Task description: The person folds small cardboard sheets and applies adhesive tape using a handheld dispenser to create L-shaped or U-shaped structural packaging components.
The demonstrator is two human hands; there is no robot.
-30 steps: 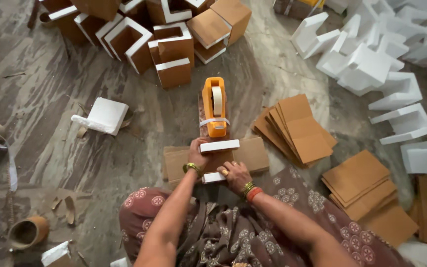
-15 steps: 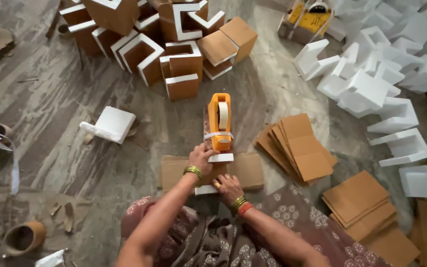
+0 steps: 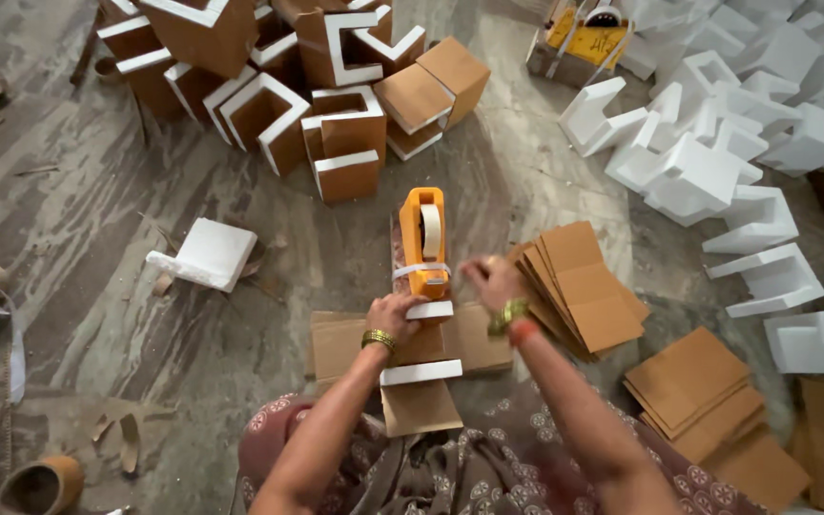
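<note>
Left hand [image 3: 395, 315] closed down on the foam piece [image 3: 422, 341] wrapped in cardboard [image 3: 412, 358]; piece lies on the floor, long axis running away from the person; right hand [image 3: 493, 281] loosely curled, blurred, holding nothing I can make out, just right of the orange tape dispenser [image 3: 423, 240]; dispenser stands directly beyond the piece, long axis in line with it.

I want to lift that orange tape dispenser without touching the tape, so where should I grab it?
Probably grip the orange tape dispenser by its two flat outer sides, coming from above at the far end. It stands upright, with the roll between the sides and the strip running off the near end by the left hand.
</note>
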